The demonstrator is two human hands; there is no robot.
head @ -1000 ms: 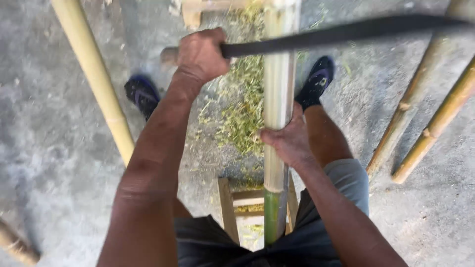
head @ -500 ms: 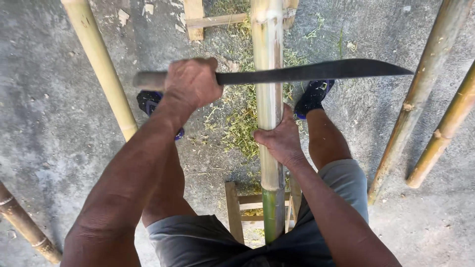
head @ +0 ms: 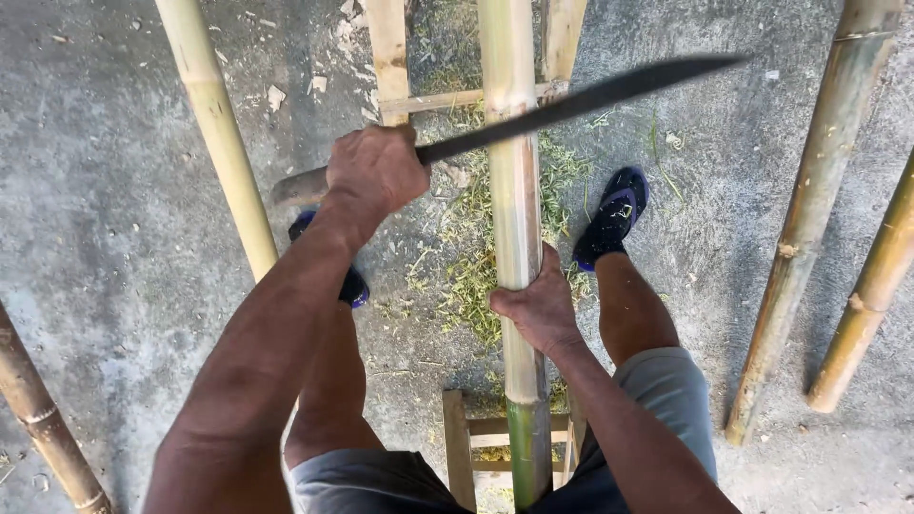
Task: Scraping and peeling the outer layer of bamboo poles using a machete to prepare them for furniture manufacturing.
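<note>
Underfoot, head view: grey concrete floor (head: 114, 219), littered with pale green shavings (head: 466, 276) around the central work.

Bamboo pole: central bamboo pole (head: 509, 219) lies with its long axis running from the person's lap straight away toward the top of the frame; pale along most of its length, green at the near end; it rests over a wooden frame (head: 466, 438) near the knees and a second wooden support (head: 388, 57) farther off.

Left hand: left hand (head: 376, 171) is closed tight around the handle of a machete (head: 571, 100), held just left of the pole.

Machete: dark blade crosses over the pole, long axis running left to right and slightly away, tip pointing toward the upper right; whether the edge touches the pole cannot be told.

Right hand: right hand (head: 538, 309) is wrapped around the pole from its right side, nearer the body than the blade.

Feet: dark blue shoes, left shoe (head: 347, 281) and right shoe (head: 611, 219), stand either side of the pole.

Surroundings: spare bamboo poles lie at left (head: 217, 133), at right (head: 809, 219), at far right (head: 871, 295) and at lower left (head: 43, 424), all apart from the hands.
</note>
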